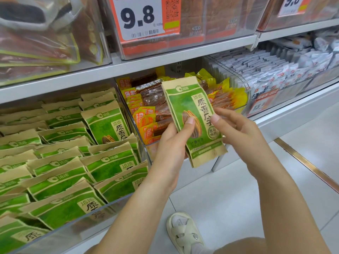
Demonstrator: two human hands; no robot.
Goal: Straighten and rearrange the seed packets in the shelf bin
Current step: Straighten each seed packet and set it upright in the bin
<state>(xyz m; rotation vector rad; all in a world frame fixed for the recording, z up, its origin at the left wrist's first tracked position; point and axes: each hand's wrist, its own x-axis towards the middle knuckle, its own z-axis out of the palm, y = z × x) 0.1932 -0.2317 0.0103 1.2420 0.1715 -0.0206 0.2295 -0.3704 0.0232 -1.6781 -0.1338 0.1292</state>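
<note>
Both my hands hold up a small stack of green and tan seed packets (pixel 192 110) in front of the shelf, tilted slightly left. My left hand (pixel 174 143) grips the stack's lower left edge, thumb on the front. My right hand (pixel 236 129) pinches its right edge with thumb on the front and fingers behind. To the left, a clear shelf bin (pixel 88 219) holds several rows of the same seed packets (pixel 110 162), mostly leaning back; one packet (pixel 106 123) stands taller than the rest.
A neighbouring clear bin holds orange and yellow snack packets (pixel 146 114), directly behind the held stack. Further right lie silver and white packets (pixel 275 70). An upper shelf carries a 9.8 price tag (pixel 139 17). My shoe (pixel 185 233) stands on the white tiled floor.
</note>
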